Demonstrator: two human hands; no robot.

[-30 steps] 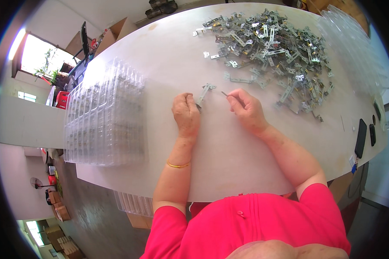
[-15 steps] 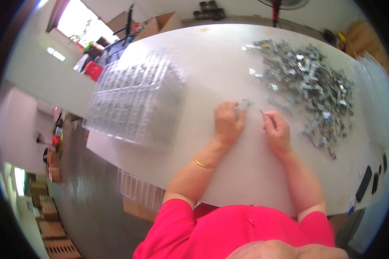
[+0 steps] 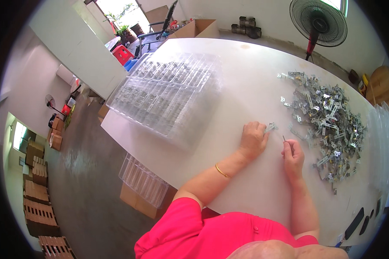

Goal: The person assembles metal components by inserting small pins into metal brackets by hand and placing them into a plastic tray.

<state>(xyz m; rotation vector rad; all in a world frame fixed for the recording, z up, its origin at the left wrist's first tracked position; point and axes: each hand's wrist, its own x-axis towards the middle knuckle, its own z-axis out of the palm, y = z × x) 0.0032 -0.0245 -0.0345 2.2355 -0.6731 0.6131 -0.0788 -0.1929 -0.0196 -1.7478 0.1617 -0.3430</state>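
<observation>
Near the middle of the white table (image 3: 242, 185), my left hand (image 3: 253, 140) is closed on a small silvery metal bracket (image 3: 270, 127), which juts out past the fingertips. A little to the right, my right hand (image 3: 293, 157) pinches a thin dark metal rod (image 3: 284, 138), its tip pointing up toward the bracket. The rod and bracket are apart. A large heap of similar metal brackets (image 3: 328, 125), some with brass-coloured bits, spreads over the table to the right of my right hand. One loose bracket (image 3: 299, 133) lies between my hands and the heap.
Stacked clear plastic trays (image 3: 160, 95) filled with small parts stand on the table's left. Clear plastic sheets or trays (image 3: 380, 146) lie at the right edge, near a dark flat object (image 3: 355, 224). Below the table's left edge sits a cardboard box (image 3: 136, 200) with more clear trays. A fan (image 3: 319, 23) stands behind.
The whole view has tilted and shifted, so the table and both hands sit lower and farther right. My hands keep their holds on the bracket and the rod.
</observation>
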